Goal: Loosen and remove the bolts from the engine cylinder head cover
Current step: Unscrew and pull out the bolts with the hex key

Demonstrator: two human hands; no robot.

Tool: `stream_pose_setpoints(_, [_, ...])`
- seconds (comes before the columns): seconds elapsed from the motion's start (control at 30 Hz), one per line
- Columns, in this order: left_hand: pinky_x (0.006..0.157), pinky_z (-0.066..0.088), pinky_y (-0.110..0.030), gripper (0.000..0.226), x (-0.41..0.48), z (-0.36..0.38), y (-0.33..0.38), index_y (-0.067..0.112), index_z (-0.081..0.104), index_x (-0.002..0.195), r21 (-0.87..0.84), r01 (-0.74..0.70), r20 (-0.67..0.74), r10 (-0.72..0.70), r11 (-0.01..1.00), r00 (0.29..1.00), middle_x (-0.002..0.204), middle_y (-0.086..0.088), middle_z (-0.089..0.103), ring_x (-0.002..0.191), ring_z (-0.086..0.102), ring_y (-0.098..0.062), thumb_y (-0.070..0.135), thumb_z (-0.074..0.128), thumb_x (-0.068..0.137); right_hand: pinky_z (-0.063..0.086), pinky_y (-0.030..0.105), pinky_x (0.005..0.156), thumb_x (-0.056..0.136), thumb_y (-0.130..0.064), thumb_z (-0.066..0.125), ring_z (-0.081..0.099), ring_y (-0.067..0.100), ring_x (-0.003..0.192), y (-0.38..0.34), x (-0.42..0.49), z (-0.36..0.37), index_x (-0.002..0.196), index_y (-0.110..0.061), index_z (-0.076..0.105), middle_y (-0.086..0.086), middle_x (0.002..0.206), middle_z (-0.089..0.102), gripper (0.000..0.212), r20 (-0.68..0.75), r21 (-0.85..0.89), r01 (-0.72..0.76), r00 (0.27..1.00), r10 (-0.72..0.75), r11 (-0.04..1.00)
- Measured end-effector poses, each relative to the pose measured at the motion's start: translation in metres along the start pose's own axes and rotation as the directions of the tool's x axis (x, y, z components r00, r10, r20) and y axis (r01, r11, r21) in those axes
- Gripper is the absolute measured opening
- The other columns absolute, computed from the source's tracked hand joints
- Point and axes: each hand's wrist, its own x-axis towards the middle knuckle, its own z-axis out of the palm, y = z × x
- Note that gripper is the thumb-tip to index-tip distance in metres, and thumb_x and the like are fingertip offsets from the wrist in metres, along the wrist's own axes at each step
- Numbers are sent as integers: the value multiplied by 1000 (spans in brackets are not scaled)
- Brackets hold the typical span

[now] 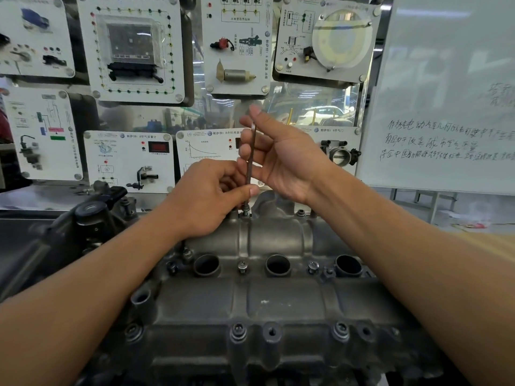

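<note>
The cover (pixel 278 302) is lying before the panels (pixel 133 48), whiteboard (pixel 446 93) at right; the tool (pixel 250 160) is standing on its far bolt (pixel 245 212), left hand (pixel 206 196) below right hand (pixel 284 157).

The back wall is covered in white training panels (pixel 178 51): one has a control unit (pixel 131 43) under a clear cover, another a red digital readout (pixel 158 147), and there's a throttle body (pixel 340 153) mounted further right. Over on the right is a whiteboard (pixel 446 79) with handwritten lines on it.
</note>
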Motion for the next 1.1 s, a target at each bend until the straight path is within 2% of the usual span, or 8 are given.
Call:
stream_pose_setpoints(0.13, [74, 55, -43, 14, -1, 0, -1, 6, 70, 85, -21, -1, -1, 1, 1000, 1000, 74, -9, 73, 70, 69, -29, 19, 75, 86, 52, 26, 51, 96, -29, 64, 56, 10, 47, 0, 0, 5, 101, -14, 56, -3, 58, 62, 18, -22, -60, 37, 999, -39, 997])
stream_pose_setpoints(0.27, [70, 55, -39, 16, 0, 0, -1, 6, 68, 82, -28, 14, -1, -14, 1000, 1000, 73, -9, 71, 68, 68, -28, 19, 76, 86, 51, 27, 53, 98, -29, 61, 55, 13, 49, 2, 0, 7, 95, -12, 63, -1, 59, 61, 17, -18, -170, 151, 987, -157, 974])
stream_pose_setpoints(0.43, [67, 52, -34, 17, 0, 0, -2, 5, 65, 81, -32, -7, 2, 7, 999, 1000, 72, -9, 68, 64, 62, -27, 18, 75, 86, 45, 27, 51, 102, -39, 51, 49, 17, 50, 6, 0, 5, 102, -12, 67, 1, 57, 50, 30, 50, -267, 203, 979, -196, 942])
stream_pose_setpoints(0.57, [61, 48, -28, 15, -2, 1, 0, 6, 66, 85, -57, 3, 18, -2, 998, 1000, 68, -8, 65, 59, 54, -16, 18, 75, 87, 36, 22, 52, 98, -43, 57, 38, 14, 48, 10, -1, 10, 78, -13, 66, -3, 53, 35, 37, 107, -380, 228, 974, -202, 897])
stream_pose_setpoints(0.77, [72, 53, -46, 18, -2, -1, -1, 1, 68, 88, -68, 7, 25, -5, 998, 1000, 76, -15, 70, 71, 65, -35, 18, 75, 87, 31, 22, 51, 94, -33, 65, 31, 11, 45, 13, 0, 13, 64, -14, 54, -9, 45, 39, 37, 64, -307, 207, 978, -197, 929])
stream_pose_setpoints(0.87, [71, 53, -51, 21, -2, -2, -1, 1, 66, 83, -61, 27, 15, -26, 998, 1000, 74, -17, 69, 70, 65, -37, 19, 76, 86, 29, 28, 54, 82, -25, 66, 31, 11, 45, 13, 1, 12, 64, -14, 55, -8, 46, 36, 25, 78, -246, 182, 983, -168, 952])
stream_pose_setpoints(0.97, [71, 54, -50, 23, -2, 0, -1, 3, 63, 78, -53, 38, -6, -38, 998, 999, 72, -18, 68, 70, 65, -37, 19, 77, 85, 39, 25, 55, 84, -22, 59, 43, 12, 51, 7, -1, 1, 84, -10, 65, -3, 55, 43, 13, 125, -137, 119, 987, -102, 983])
stream_pose_setpoints(1.1, [71, 54, -48, 19, -2, 1, -1, 3, 64, 81, -40, 36, -15, -36, 999, 999, 73, -15, 68, 71, 65, -36, 17, 77, 85, 52, 26, 64, 78, -25, 60, 61, 15, 64, 2, -1, -11, 100, -8, 66, 4, 74, 68, 28, 183, -21, 54, 982, -49, 998])
